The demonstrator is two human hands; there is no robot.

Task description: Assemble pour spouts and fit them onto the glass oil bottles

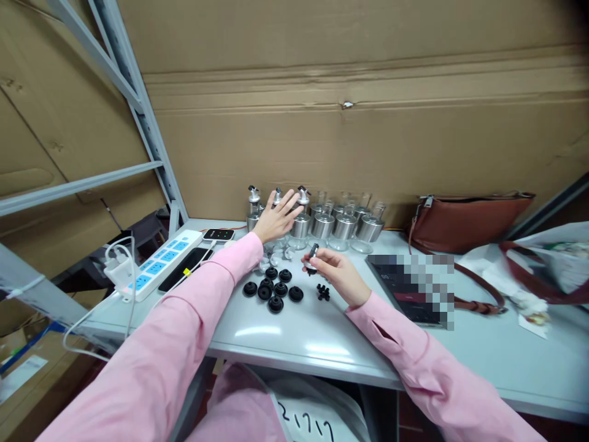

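Note:
My left hand (278,218) reaches over the front of the bottles at the back, its fingers stretched out and apart, with nothing seen in them. Behind its fingers stand a few bottles topped with pourer spouts (302,195). To their right are several glass bottles with steel sleeves (344,226) and bare necks. Pinched in my right hand (338,273) is a pourer spout (313,253) with a black tip, held upright above the table. Several round black stoppers (280,289) lie between my forearms, beside a cluster of small black parts (323,292). Small clear caps (278,255) lie partly hidden by my left hand and wrist.
A white power strip (156,267), a black phone (186,270) and a small black device (218,234) lie at left with cables. A tablet-like screen (405,288), partly blurred out, lies right of my right hand. A brown bag (469,224) stands at the back right.

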